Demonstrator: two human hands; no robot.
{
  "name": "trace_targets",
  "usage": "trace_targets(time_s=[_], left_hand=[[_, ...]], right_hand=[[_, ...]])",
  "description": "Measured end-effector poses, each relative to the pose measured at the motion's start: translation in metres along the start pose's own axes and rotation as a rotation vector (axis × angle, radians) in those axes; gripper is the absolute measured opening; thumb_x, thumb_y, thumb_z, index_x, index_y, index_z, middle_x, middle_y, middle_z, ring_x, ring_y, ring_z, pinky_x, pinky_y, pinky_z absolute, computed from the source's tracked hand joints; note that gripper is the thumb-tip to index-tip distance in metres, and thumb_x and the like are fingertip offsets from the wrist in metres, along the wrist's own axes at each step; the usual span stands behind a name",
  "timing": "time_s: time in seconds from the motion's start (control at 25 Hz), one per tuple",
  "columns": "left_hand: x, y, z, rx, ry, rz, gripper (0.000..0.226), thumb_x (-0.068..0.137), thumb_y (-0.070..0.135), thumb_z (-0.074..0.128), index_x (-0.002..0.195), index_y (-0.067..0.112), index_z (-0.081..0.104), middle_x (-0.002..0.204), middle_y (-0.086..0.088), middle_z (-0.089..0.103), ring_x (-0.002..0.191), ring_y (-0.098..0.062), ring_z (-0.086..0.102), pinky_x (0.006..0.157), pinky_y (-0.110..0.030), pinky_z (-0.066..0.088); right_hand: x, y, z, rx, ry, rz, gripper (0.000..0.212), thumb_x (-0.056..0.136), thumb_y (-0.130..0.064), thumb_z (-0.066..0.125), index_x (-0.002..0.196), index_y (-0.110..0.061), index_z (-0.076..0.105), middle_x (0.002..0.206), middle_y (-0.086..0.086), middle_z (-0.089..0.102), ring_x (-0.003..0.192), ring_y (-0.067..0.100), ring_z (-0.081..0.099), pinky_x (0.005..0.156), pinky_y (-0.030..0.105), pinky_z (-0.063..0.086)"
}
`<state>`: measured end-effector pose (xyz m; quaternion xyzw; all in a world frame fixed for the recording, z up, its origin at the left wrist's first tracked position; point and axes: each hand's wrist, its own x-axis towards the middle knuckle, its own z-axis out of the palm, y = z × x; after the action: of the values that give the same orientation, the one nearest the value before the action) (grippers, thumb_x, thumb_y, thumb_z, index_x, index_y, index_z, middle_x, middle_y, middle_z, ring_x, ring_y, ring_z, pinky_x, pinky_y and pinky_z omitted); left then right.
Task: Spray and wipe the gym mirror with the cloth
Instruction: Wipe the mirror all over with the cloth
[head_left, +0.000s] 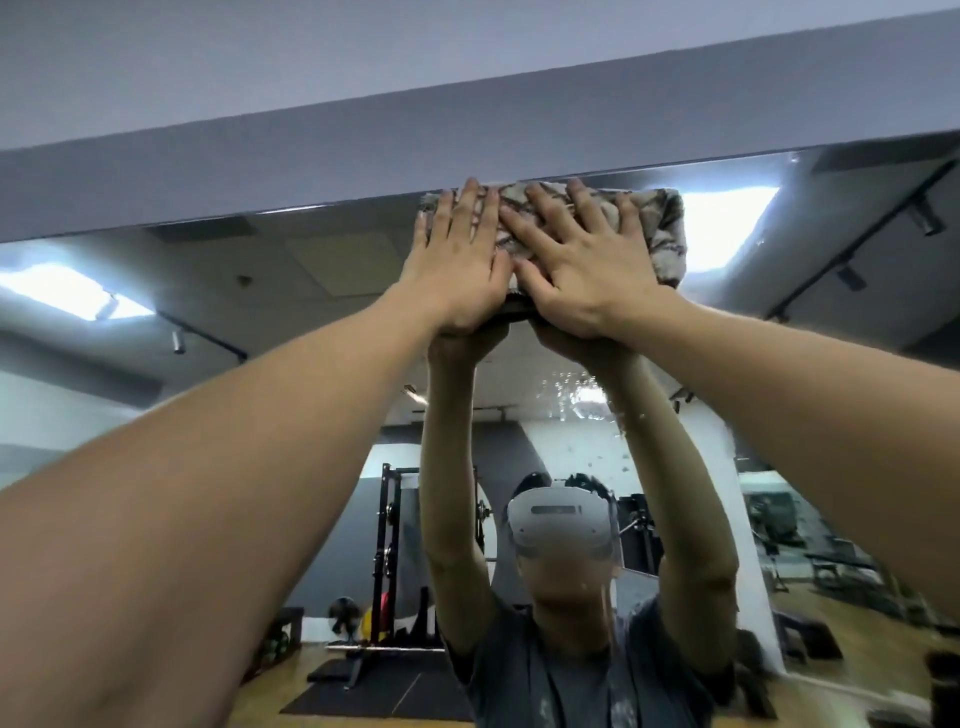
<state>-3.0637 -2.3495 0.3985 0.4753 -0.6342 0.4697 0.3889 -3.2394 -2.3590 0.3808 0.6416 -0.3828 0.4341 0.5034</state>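
1. Fingers of both hands lie straight and spread flat; none curl round anything.
2. Left hand (457, 260) presses its palm and splayed fingers on the left part of a folded grey-and-cream patterned terry cloth (657, 234).
3. Right hand (582, 265) presses on the middle of that same cloth, its fingers fanned up and to the left; its forefinger tip lies just beside the left hand's fingers.
4. That cloth is held flat against the large wall-mounted gym mirror (182, 338) at the very top edge of the glass, touching the pale grey wall band (260, 171) above it. Its right end sticks out uncovered past the right hand.
5. Both bare forearms reach up and forward from the lower corners and meet at the cloth.
6. Below the right hand a patch of wet droplets (582, 400) sits on the glass.
7. Reflected in the mirror are the person in a grey shirt with arms raised, a white head-worn headset (558, 519), a black squat rack (389, 545) with weight plates, a wooden floor (857, 613), ceiling light panels (722, 228) and black track lighting.
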Motion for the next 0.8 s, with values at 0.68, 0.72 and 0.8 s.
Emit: trace_targets(time_s=[0.68,0.72,0.8], left_hand=[[-0.131,-0.326,-0.015,0.006,-0.026,-0.036,0.068,0.109,0.040,0.022,0.164,0.015,-0.009,0.172,-0.008,-0.016,0.158,-0.028,-0.015,0.129,-0.050,-0.006],[-0.137,-0.351,-0.016,0.028,-0.021,-0.026,0.068,0.109,0.040,0.022,0.164,0.015,-0.009,0.172,-0.008,-0.016,0.158,-0.027,-0.015,0.129,-0.050,-0.006],[-0.145,-0.394,-0.017,0.035,-0.020,-0.019,0.068,0.109,0.040,0.022,0.164,0.015,-0.010,0.172,-0.008,-0.016,0.158,-0.027,-0.015,0.129,-0.049,-0.006]], right_hand=[[0.082,-0.334,0.060,0.028,-0.006,-0.035,0.071,0.099,-0.067,0.007,0.166,-0.045,0.005,0.178,-0.004,0.000,0.163,0.032,-0.004,0.126,0.061,-0.008],[0.090,-0.357,0.065,0.032,0.003,-0.029,0.071,0.099,-0.066,0.007,0.167,-0.045,0.005,0.178,-0.004,0.000,0.163,0.032,-0.003,0.126,0.061,-0.008],[0.106,-0.396,0.074,0.022,0.019,-0.028,0.071,0.099,-0.066,0.008,0.167,-0.045,0.005,0.178,-0.003,0.000,0.163,0.033,-0.003,0.127,0.061,-0.007]])
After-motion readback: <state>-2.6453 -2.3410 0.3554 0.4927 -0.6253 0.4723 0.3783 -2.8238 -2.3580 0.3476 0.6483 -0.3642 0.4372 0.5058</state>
